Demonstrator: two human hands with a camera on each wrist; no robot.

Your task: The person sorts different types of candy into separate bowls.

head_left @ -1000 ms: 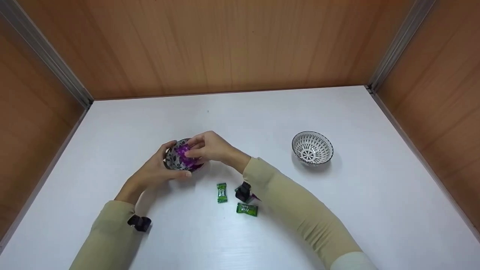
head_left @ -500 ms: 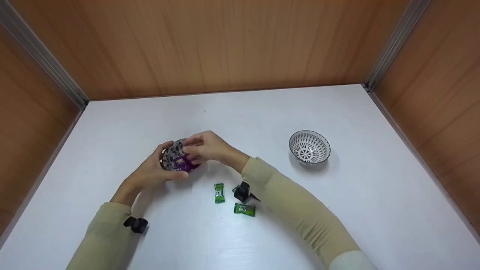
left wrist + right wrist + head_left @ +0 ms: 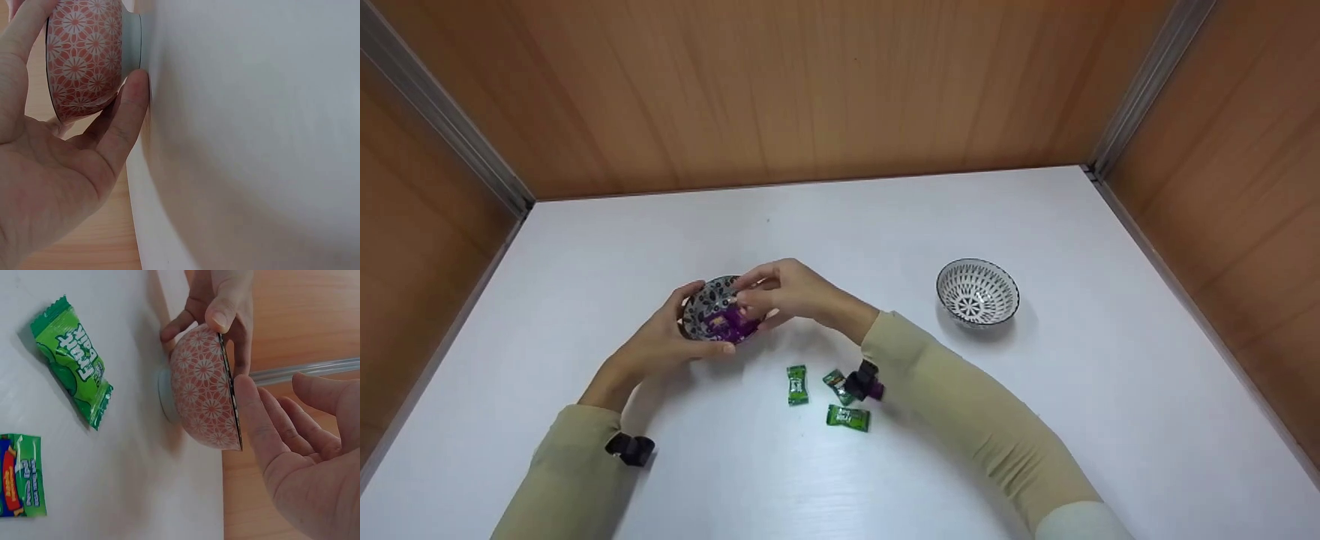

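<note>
My left hand (image 3: 671, 337) grips a small bowl (image 3: 707, 300) at the left of the table, thumb at the near rim and fingers on the far side. Its outside is red with white flowers (image 3: 202, 391); the inside is grey with dark patterns. Purple-wrapped candy (image 3: 729, 325) lies in the bowl. My right hand (image 3: 795, 291) is over the bowl's right rim, thumb and fingers apart, with nothing seen between them. Below it on the table are green-wrapped candies: one upright (image 3: 797, 385), one lying sideways (image 3: 848, 418) and one slanted (image 3: 837, 384).
A second bowl (image 3: 977, 292), white with black dashes, stands at the right of the table. A purple wrapper (image 3: 876, 390) shows partly behind the black wrist camera (image 3: 861, 379). Wooden panels (image 3: 810, 90) enclose the table at the back and sides.
The purple candy at my right fingers has dropped into the bowl. My right hand has since drawn back a little to the right, uncovering the slanted green candy. My left hand keeps its grip.
</note>
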